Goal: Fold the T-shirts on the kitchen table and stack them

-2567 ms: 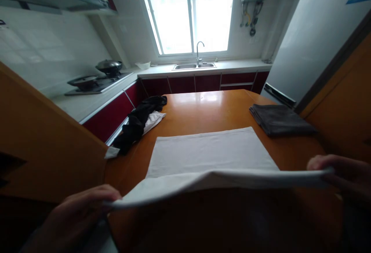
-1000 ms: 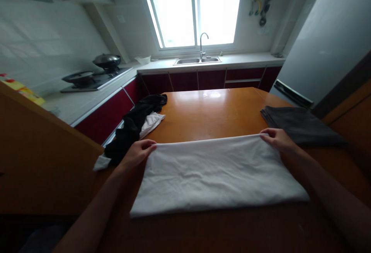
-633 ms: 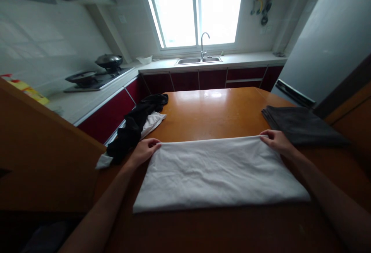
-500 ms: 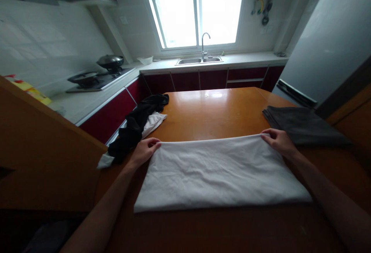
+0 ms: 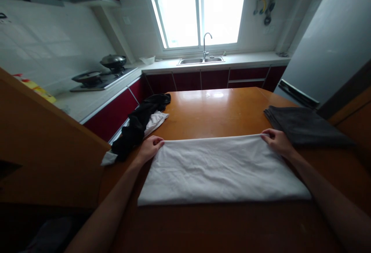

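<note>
A white cloth (image 5: 223, 171), folded into a wide flat shape, lies on the wooden table (image 5: 214, 113). Its surface is lightly wrinkled and its far edge is drawn straight. At the far left corner, my left hand (image 5: 151, 147) is closed, pinching the fabric between thumb and fingers. My right hand (image 5: 276, 141) pinches the far right corner in the same way. Whether the cloth is a garment cannot be made out. Just past my right hand rests a folded dark grey cloth (image 5: 307, 127). Beyond my left hand is a crumpled black cloth (image 5: 139, 121).
A white cloth piece (image 5: 156, 120) pokes out beside the black pile on the table's left side. A stove with a lidded wok (image 5: 113, 60) stands at the left, and a sink (image 5: 191, 61) sits under the window. A grey refrigerator (image 5: 321, 40) rises at the right.
The near edge of the white cloth appears slightly farther up the view. My left hand has shifted a little right and up; both hands keep their pinch. The whole view has shifted slightly.
</note>
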### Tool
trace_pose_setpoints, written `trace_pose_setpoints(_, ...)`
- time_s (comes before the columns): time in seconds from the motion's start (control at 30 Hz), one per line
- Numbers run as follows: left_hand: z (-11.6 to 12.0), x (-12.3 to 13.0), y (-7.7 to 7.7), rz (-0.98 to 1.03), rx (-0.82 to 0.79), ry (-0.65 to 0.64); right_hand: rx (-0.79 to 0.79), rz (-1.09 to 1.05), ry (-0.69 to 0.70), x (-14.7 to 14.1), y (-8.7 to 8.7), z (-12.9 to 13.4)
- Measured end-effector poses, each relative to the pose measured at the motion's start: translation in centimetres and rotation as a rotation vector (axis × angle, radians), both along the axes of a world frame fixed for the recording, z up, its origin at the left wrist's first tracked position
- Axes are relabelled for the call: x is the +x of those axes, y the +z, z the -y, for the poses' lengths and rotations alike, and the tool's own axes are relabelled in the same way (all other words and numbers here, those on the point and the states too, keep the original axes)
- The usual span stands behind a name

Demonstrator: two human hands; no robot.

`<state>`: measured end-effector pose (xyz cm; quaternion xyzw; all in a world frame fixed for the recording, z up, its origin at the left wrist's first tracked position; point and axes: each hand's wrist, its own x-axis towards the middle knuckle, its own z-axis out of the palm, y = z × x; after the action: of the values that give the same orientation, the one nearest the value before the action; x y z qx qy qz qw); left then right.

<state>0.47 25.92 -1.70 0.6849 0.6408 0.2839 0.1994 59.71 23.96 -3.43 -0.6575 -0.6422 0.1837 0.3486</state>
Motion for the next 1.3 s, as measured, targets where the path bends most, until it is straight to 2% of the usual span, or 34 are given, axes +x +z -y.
trace_pose_setpoints(0.13, -0.1, 0.4, 0.5, 0.024, -0.009, 0.014, 0.057, -0.039, -0.063, 0.1, 0.3, 0.3)
trace_pose_setpoints(0.3, -0.2, 0.7, 1.2, -0.008, -0.057, -0.005, 0.005, 0.066, -0.001, -0.4, 0.0, 0.1)
trace_pose_setpoints(0.43, -0.5, 0.5, 0.9, -0.037, -0.068, -0.018, -0.003, 0.09, 0.011, -0.5, -0.5, -0.1)
trace_pose_setpoints(0.53, -0.7, 0.2, 0.7, -0.107, -0.033, 0.006, -0.005, 0.126, 0.02, 0.1, -0.4, -0.1)
trace_pose_setpoints(0.6, -0.3, 0.7, 0.9, -0.175, 0.045, 0.031, 0.011, 0.221, 0.012, 0.3, 0.3, 0.2)
trace_pose_setpoints(0.7, 1.5, 3.9, 1.9, -0.28, 0.18, -0.069, 0.069, 0.377, -0.041, -1.5, 2.3, 1.7)
trace_pose_setpoints(0.73, 2.3, 5.7, 2.1, -0.302, 0.203, -0.14, 0.094, 0.399, -0.044, -3.0, 3.0, 2.4)
trace_pose_setpoints(0.8, 4.3, 9.9, 2.1, -0.326, 0.199, -0.32, 0.166, 0.39, 0.06, -7.1, 3.8, 4.2)
trace_pose_setpoints(0.87, 6.3, 13.9, 1.5, -0.364, 0.181, -0.419, 0.21, 0.382, 0.234, -11.7, 3.3, 6.0)
trace_pose_setpoints(0.97, 8.3, 17.3, -0.2, -0.442, 0.124, -0.473, 0.145, 0.424, 0.32, -16.7, 0.9, 8.1)
trace_pose_setpoints(1.03, 8.9, 17.8, -1.0, -0.489, 0.11, -0.471, 0.054, 0.478, 0.335, -17.9, -0.4, 8.8)
trace_pose_setpoints(1.1, 9.0, 17.8, -1.0, -0.539, 0.089, -0.456, -0.022, 0.521, 0.332, -17.9, -0.8, 8.8)
trace_pose_setpoints(1.2, 8.4, 18.1, -0.1, -0.592, 0.063, -0.44, -0.058, 0.55, 0.285, -17.2, 0.2, 7.9)
trace_pose_setpoints(1.3, 7.6, 19.3, 0.5, -0.606, 0.106, -0.4, -0.047, 0.573, 0.172, -16.6, 1.1, 6.6)
